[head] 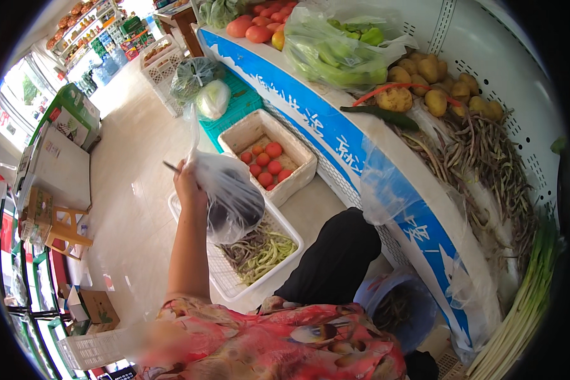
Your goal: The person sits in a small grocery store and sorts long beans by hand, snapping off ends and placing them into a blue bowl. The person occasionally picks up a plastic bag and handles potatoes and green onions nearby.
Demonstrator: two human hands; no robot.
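My left hand (189, 186) is raised in front of me, closed around the gathered neck of a translucent plastic bag (230, 190). Inside the bag are large dark purple vegetables, probably eggplants (237, 209). A slim dark object, perhaps a pen (171, 166), sticks out from the same hand. Directly beneath the bag, a white plastic basket (285, 260) on the floor holds purple beans (240, 247) and green beans (268, 254). Beside it, a foam box (297, 183) contains several tomatoes (266, 166). My right hand is out of view.
A long produce stand (342, 118) curves along the right, bearing bagged green peppers (346, 57), potatoes (427, 76), long beans (494, 161) and scallions (522, 304). A blue bucket (415, 327) stands near my leg. A teal crate (240, 95) holds a cabbage (213, 99). Left are a white freezer (59, 161) and yellow stool (69, 232).
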